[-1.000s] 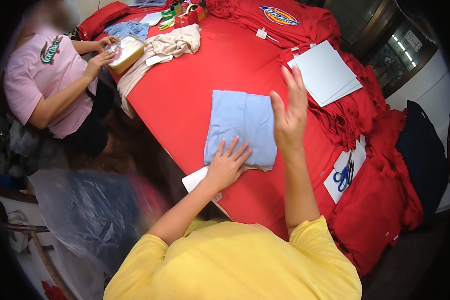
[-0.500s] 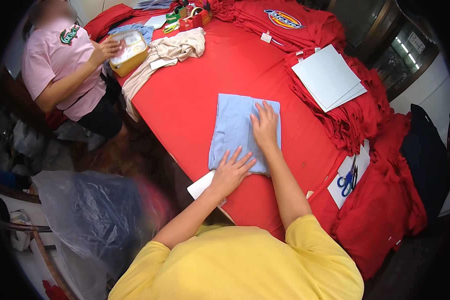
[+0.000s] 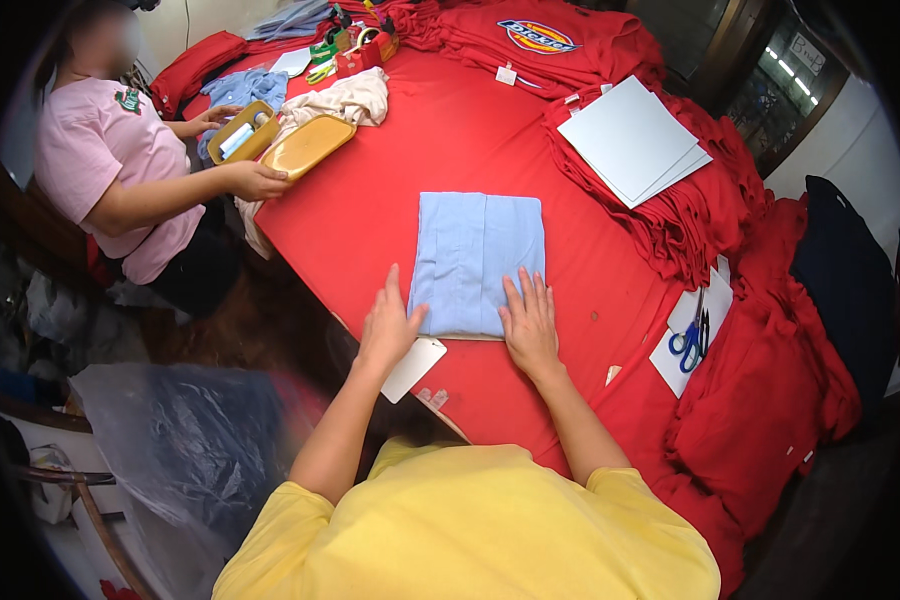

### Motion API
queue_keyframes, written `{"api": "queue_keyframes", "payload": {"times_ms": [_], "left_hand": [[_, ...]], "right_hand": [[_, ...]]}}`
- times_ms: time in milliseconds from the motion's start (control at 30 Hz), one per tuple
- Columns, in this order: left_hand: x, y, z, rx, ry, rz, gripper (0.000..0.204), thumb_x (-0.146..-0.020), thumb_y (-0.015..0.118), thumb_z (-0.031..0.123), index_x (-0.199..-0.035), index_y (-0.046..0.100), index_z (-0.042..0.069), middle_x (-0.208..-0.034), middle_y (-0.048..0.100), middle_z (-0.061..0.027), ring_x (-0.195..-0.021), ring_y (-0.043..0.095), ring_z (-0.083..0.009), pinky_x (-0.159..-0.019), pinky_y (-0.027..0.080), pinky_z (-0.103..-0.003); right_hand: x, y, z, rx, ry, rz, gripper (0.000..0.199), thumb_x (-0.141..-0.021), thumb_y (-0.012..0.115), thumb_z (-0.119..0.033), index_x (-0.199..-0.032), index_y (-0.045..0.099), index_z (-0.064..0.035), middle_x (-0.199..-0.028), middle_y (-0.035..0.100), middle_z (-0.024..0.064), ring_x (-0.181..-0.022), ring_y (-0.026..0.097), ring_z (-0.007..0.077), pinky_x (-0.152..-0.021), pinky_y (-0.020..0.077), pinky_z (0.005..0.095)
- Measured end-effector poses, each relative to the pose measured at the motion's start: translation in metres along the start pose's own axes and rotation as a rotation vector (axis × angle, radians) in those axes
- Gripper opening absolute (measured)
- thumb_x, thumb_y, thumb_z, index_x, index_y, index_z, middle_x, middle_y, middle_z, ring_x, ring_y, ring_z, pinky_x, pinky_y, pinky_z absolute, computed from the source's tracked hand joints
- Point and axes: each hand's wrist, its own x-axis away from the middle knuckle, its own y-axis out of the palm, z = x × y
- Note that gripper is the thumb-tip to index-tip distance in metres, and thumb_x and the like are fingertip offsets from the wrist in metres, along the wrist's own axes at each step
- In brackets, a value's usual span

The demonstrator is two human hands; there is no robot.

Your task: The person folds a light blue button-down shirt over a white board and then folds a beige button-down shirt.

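Note:
A light blue garment [image 3: 478, 255], folded into a neat flat rectangle, lies on the red-covered table [image 3: 370, 200]. My left hand [image 3: 388, 328] is at its lower left corner, fingers stretched out along the edge, with nothing held. On its lower right part, my right hand [image 3: 530, 322] rests flat with the fingers spread. A white card tag [image 3: 413, 370] with a small hole lies just under my left wrist, near the table's edge. Beside it are small clear plastic pieces [image 3: 433, 398].
White cardboard sheets [image 3: 630, 140] lie on piled red garments [image 3: 690, 225] at the right. Blue-handled scissors [image 3: 686, 345] rest on white card. Far left, another person [image 3: 120, 170] holds a yellow lid [image 3: 310, 146] beside a yellow box [image 3: 242, 138]. A clear plastic bag [image 3: 185, 440] is at lower left.
My right hand has slid down toward the garment's near edge; my left hand has moved out to its left corner. The garment now sits straighter. The other person has taken the lid off the box.

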Motion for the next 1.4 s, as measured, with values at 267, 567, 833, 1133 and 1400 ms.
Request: {"api": "queue_keyframes", "payload": {"times_ms": [267,567,833,1133,1400], "left_hand": [[0.002,-0.004,-0.004,0.559,-0.004,-0.171,0.075,-0.084,0.066,0.009,-0.148,0.026,0.012,-0.085,0.057,-0.0081,-0.076,0.054,-0.0116,-0.068,0.045,-0.026],[-0.016,-0.06,0.021,0.787,0.086,-0.397,0.036,-0.095,0.05,0.02,-0.127,0.055,0.003,-0.098,0.063,-0.007,-0.078,0.057,-0.0118,-0.072,0.047,-0.027],[-0.048,-0.149,0.08,0.737,0.283,-0.318,0.032,-0.091,0.057,0.018,-0.113,0.058,-0.005,-0.082,0.064,-0.0061,-0.066,0.06,-0.0092,-0.06,0.047,-0.021],[-0.154,-0.004,-0.007,0.219,0.003,-0.162,0.032,-0.086,0.066,0.027,-0.092,0.069,-0.004,-0.083,0.068,-0.0149,-0.079,0.065,-0.0209,-0.075,0.049,-0.034],[-0.161,0.018,-0.01,0.683,-0.028,-0.143,0.024,-0.088,0.063,0.011,-0.109,0.067,0.0,-0.099,0.069,-0.0156,-0.089,0.065,-0.0223,-0.082,0.05,-0.034]], "right_hand": [[0.012,-0.044,0.002,-0.224,-0.207,-0.169,0.061,-0.083,0.068,-0.018,-0.139,0.044,-0.0142,-0.149,0.028,0.02,-0.137,0.025,0.0463,-0.11,0.0285,0.0525],[-0.014,-0.096,0.002,-0.099,-0.347,0.097,0.05,-0.074,0.055,0.008,-0.12,0.06,-0.0119,-0.11,0.063,0.0109,-0.097,0.063,0.0318,-0.079,0.0531,0.0393],[-0.127,-0.202,-0.015,-0.565,-0.214,-0.124,0.041,-0.083,0.053,0.007,-0.121,0.06,-0.0061,-0.106,0.066,0.0126,-0.091,0.065,0.0208,-0.084,0.0497,0.0314],[-0.128,-0.023,0.068,-0.902,0.38,-0.332,0.038,-0.091,0.062,-0.016,-0.126,0.059,-0.0023,-0.108,0.064,0.0061,-0.093,0.059,0.0134,-0.083,0.0471,0.0265],[-0.117,-0.014,0.078,-0.946,0.318,-0.284,0.028,-0.086,0.067,-0.014,-0.11,0.065,-0.0001,-0.093,0.066,0.0059,-0.083,0.059,0.0119,-0.074,0.0471,0.0259]]}}
